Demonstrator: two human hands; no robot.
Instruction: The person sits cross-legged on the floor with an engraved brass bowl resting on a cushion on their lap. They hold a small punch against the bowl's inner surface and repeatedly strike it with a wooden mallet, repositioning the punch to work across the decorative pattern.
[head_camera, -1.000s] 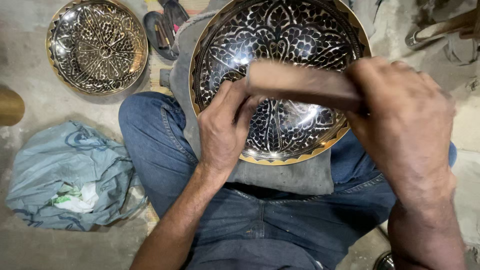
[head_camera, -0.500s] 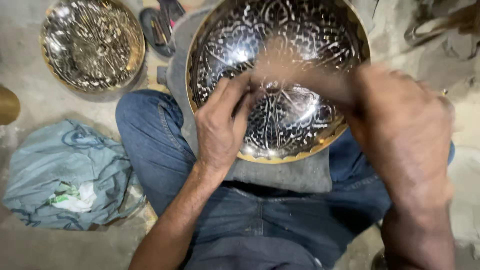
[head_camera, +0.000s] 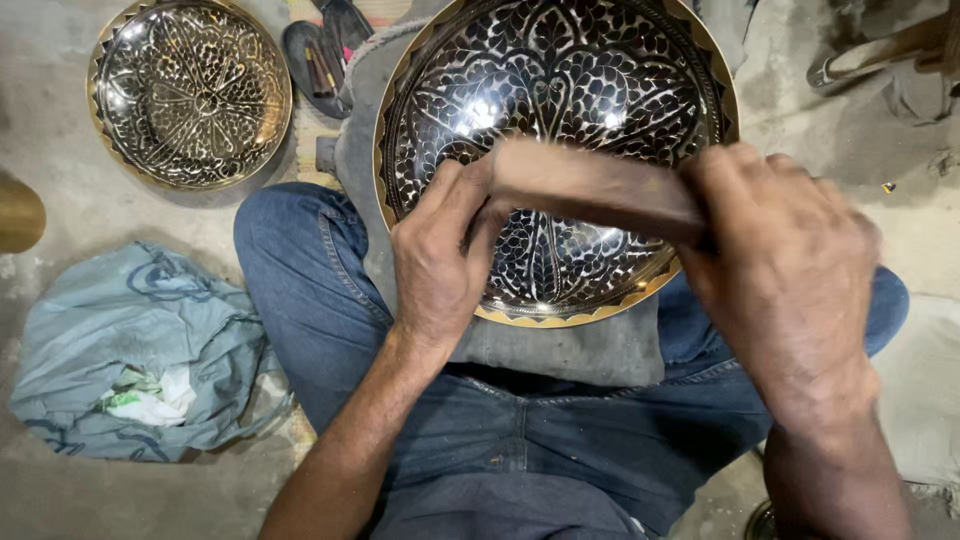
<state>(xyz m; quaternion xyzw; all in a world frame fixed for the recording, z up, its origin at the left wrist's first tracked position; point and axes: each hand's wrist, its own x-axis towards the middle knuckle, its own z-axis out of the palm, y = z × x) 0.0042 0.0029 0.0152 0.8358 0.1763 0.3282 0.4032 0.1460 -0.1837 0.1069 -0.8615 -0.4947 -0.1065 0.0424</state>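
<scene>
Sitting cross-legged, so the big patterned bowl (head_camera: 556, 150) rests tilted on a grey cloth (head_camera: 560, 345) over the lap, steady for working. The left hand (head_camera: 440, 265) looks pinched on something tiny against the bowl, hidden by the fingers, while the right hand (head_camera: 790, 270) clenches a blurry wooden handle (head_camera: 590, 185). Further off on the floor sits a second bowl (head_camera: 190, 92), and some dark tools (head_camera: 325, 50) get cut off up top.

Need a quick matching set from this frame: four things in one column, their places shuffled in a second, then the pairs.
1 large engraved bowl
2 smaller engraved bowl
3 blue-grey bag
4 wooden tool

a on the floor, upper left
b between left hand and right hand
c on the lap
d crumpled on the floor, lower left

Pairs: 1-c, 2-a, 3-d, 4-b
</scene>
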